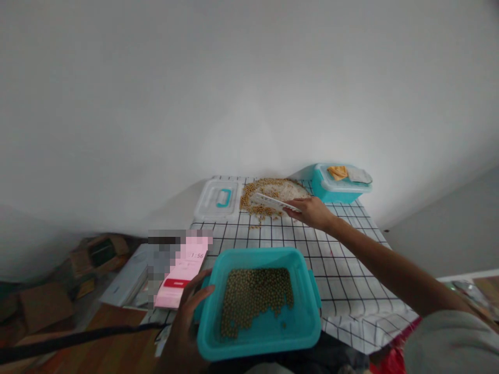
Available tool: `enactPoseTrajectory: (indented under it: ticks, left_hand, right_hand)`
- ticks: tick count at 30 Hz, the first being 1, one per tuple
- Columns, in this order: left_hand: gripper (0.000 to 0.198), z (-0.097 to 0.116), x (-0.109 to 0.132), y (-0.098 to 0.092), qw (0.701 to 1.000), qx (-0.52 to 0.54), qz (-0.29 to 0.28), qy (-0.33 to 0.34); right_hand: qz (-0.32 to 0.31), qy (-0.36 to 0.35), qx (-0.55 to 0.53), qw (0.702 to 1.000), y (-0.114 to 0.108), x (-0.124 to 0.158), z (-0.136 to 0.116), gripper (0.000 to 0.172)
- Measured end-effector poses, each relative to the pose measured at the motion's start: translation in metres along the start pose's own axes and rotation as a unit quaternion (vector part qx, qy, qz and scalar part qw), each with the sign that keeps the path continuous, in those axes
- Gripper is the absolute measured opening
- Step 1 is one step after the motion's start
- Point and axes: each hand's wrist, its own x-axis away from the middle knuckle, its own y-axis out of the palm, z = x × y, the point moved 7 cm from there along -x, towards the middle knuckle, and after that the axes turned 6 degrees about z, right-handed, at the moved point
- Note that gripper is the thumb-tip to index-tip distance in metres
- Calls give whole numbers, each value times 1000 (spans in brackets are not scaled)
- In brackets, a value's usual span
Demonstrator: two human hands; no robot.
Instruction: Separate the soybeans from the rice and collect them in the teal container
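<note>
My left hand (187, 317) grips the left rim of a teal plastic box (259, 350), which is tilted at the table's near edge. A layer of small round beans (257, 291) covers much of its bottom, leaving the near right part bare. Farther back, my right hand (310, 212) is closed around a white flat strip with small marks or holes (271, 201); its exact kind is unclear. The strip's far end is over a spread pile of yellowish beans (253, 200) and pale grains (290, 189) on the table.
A clear lid with a teal handle (216, 202) lies left of the pile. At back right stands a lidded teal box (337, 192) with yellow and whitish cloths on top. A checked cloth (351, 265) covers the table. A pink panel reading 1:56 (191, 265) and cardboard boxes (44, 306) are left.
</note>
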Motion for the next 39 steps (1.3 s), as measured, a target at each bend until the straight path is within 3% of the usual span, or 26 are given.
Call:
enactPoseTrajectory:
  ticks: [4, 9, 13, 17, 22, 28, 39]
  left_hand:
    - [79, 3, -1, 0, 1000, -2, 3, -3]
    - [79, 1, 2, 0, 1000, -1, 1, -16]
    - [81, 0, 2, 0, 1000, 7, 0, -9]
    - [73, 0, 2, 0, 1000, 8, 11, -8]
    - [71, -3, 5, -1, 1000, -3, 6, 19]
    - [81, -6, 6, -1, 999, -20, -7, 32]
    - [58, -9, 6, -1, 999, -23, -11, 31]
  right_hand:
    - [-22, 1, -80, 997, -1, -4, -15, 33]
    - [-64, -15, -160, 985, 7, 2, -39, 26]
    - [-88, -13, -201, 976, 15, 2, -44, 24]
    - [-90, 23, -226, 970, 13, -7, -28, 25]
    - [-77, 110, -247, 960, 6, -17, 13, 39]
    - [-88, 189, -258, 943, 22, -28, 57, 48]
    - [-148, 188, -303, 922, 46, -42, 62, 48]
